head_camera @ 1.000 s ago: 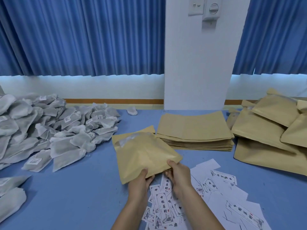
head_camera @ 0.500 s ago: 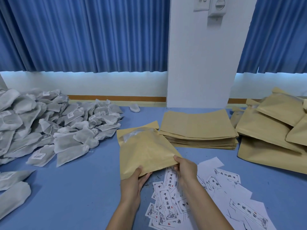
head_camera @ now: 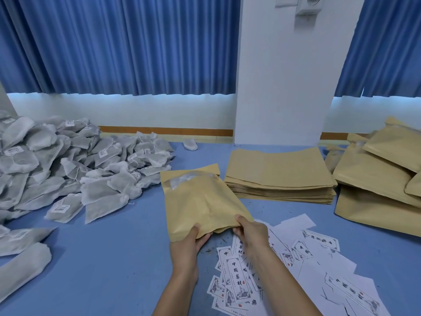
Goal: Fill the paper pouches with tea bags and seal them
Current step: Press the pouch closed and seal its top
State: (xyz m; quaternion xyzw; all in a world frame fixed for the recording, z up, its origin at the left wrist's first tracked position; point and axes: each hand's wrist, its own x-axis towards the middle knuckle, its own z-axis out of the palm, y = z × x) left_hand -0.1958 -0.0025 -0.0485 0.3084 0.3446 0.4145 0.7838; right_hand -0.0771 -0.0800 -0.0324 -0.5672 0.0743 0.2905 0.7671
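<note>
We hold the paper pouch (head_camera: pixel 200 201) by its near end around the middle of the surface (head_camera: pixel 114 258), left grip (head_camera: pixel 190 241) and right grip (head_camera: pixel 250 233) both clenched on it, thumbs on top. Its mouth points to the far edge. The tea bags (head_camera: pixel 68 167) heap toward the left edge.
</note>
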